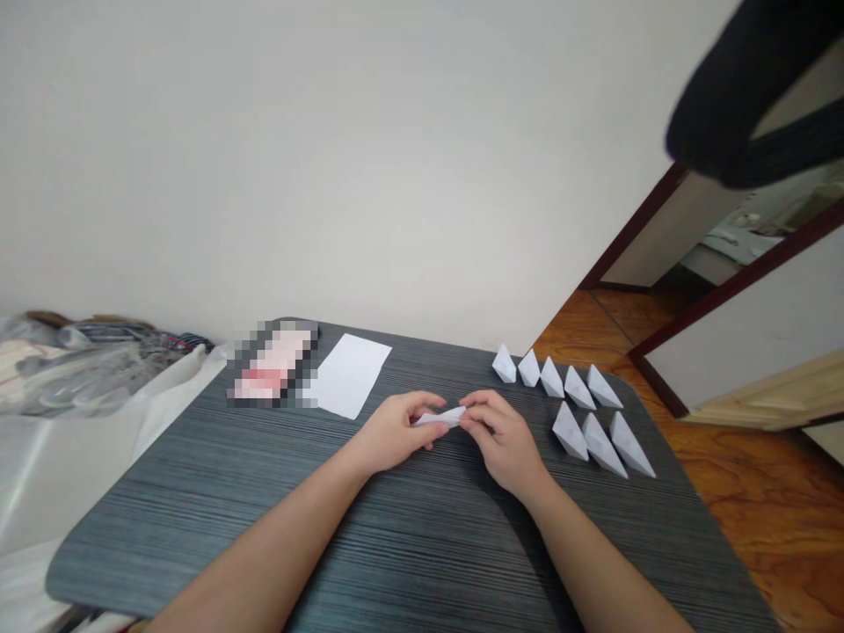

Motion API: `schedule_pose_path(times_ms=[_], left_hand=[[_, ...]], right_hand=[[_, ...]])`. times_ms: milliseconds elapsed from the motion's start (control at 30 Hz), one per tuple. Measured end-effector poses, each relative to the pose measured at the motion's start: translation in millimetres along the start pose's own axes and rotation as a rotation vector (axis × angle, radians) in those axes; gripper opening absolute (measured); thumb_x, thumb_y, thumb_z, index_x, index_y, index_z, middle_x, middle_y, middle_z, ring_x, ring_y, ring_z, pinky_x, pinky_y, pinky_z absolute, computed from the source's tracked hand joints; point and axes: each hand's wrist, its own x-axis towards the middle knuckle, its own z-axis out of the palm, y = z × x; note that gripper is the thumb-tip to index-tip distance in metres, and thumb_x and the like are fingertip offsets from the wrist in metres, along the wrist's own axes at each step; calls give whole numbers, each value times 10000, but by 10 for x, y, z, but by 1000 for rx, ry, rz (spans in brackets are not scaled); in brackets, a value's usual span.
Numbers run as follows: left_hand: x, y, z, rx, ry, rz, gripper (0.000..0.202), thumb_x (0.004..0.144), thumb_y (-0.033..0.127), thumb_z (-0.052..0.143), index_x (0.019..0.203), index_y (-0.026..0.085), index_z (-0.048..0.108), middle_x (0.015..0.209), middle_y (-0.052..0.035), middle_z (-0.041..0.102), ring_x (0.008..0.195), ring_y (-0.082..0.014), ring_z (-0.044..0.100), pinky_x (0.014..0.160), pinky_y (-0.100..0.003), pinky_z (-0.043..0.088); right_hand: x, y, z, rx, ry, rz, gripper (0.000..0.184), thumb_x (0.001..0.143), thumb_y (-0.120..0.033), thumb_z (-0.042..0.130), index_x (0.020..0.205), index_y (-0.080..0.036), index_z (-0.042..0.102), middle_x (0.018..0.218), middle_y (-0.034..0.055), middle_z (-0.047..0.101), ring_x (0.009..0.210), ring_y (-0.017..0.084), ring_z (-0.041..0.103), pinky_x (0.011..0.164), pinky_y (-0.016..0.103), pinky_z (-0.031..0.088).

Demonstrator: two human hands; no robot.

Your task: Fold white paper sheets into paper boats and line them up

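Note:
Over the middle of the table, my left hand (399,431) pinches one end of a small piece of folded white paper (440,418). My right hand (502,437) grips its other end between thumb and fingers. The paper is narrow, with a raised, creased edge; its underside is hidden by my fingers. To the right of my right hand, several folded paper boats (570,431) stand in two rows. Left of my left hand lies a flat stack or sheet of white paper (349,374).
A blurred-out rectangular item (273,362) lies at the far left of the dark wood-grain table (409,545). A pale wall (396,176) rises behind the table. Plastic-covered goods (98,369) sit to the left. A black strap (731,105) hangs at the upper right.

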Motion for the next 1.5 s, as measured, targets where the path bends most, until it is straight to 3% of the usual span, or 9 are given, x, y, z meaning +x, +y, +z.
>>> schedule_pose_path(times_ms=[133, 200, 300, 400, 633, 833, 967, 1233, 1500], left_hand=[[-8, 0, -8, 68, -19, 26, 279, 811, 369, 501, 892, 145, 646, 615, -20, 632, 572, -137, 590, 566, -231, 420], [-15, 7, -9, 65, 0, 36, 270, 827, 357, 476, 885, 148, 639, 606, -17, 634, 573, -136, 589, 567, -228, 417], [-19, 18, -14, 26, 15, 47, 246, 835, 327, 466, 900, 150, 623, 617, -16, 640, 581, -132, 593, 580, -225, 422], [-18, 19, -16, -21, 7, 50, 231, 831, 310, 474, 913, 144, 612, 634, -21, 647, 587, -132, 598, 584, -225, 430], [-16, 7, 7, -89, -10, 40, 232, 825, 328, 503, 886, 128, 605, 648, -39, 655, 594, -135, 607, 581, -232, 445], [-12, 48, 5, -162, -39, -18, 275, 787, 365, 567, 907, 122, 608, 673, -53, 668, 564, -131, 607, 512, -210, 419], [-13, 51, 11, -175, -67, -12, 284, 809, 373, 533, 814, 109, 639, 618, -54, 653, 531, -117, 588, 496, -200, 396], [-14, 29, 8, -222, -75, -36, 292, 805, 380, 533, 838, 107, 634, 752, -88, 689, 538, -117, 601, 476, -198, 385], [-21, 63, -14, -269, -108, -51, 260, 806, 354, 534, 839, 110, 618, 816, -92, 693, 558, -126, 620, 497, -211, 417]], right_hand=[[-11, 11, 29, 44, -8, 44, 135, 846, -183, 522, 787, -196, 643, 989, 69, 582, 903, 192, 567, 787, 324, 444], [-26, 51, 69, 124, 8, 112, 93, 842, -213, 533, 851, -196, 624, 972, 69, 594, 841, 182, 581, 750, 322, 461], [-47, 119, 130, 308, 51, 265, 288, 809, -252, 576, 1088, -203, 520, 899, 50, 618, 627, 137, 570, 583, 280, 470], [-50, 138, 146, 409, -45, 323, 222, 805, -294, 582, 996, -183, 561, 802, 31, 635, 556, 118, 533, 513, 246, 438], [-27, 58, 73, 314, -106, 318, 178, 839, -308, 540, 794, -170, 643, 596, -24, 526, 528, 101, 460, 502, 217, 364], [-23, 22, 43, 328, -139, 322, 193, 816, -323, 569, 734, -165, 642, 592, -19, 536, 532, 103, 467, 505, 217, 363], [-25, 18, 60, 329, -147, 316, 184, 814, -314, 573, 743, -160, 645, 611, -7, 561, 552, 106, 494, 526, 223, 390], [-56, 56, 125, 481, -92, 301, 171, 809, -284, 583, 932, -175, 634, 666, 5, 610, 502, 98, 504, 460, 221, 404], [-51, 52, 77, 338, -76, 103, 161, 839, -230, 543, 906, -209, 688, 782, 36, 623, 559, 113, 571, 491, 245, 478]])
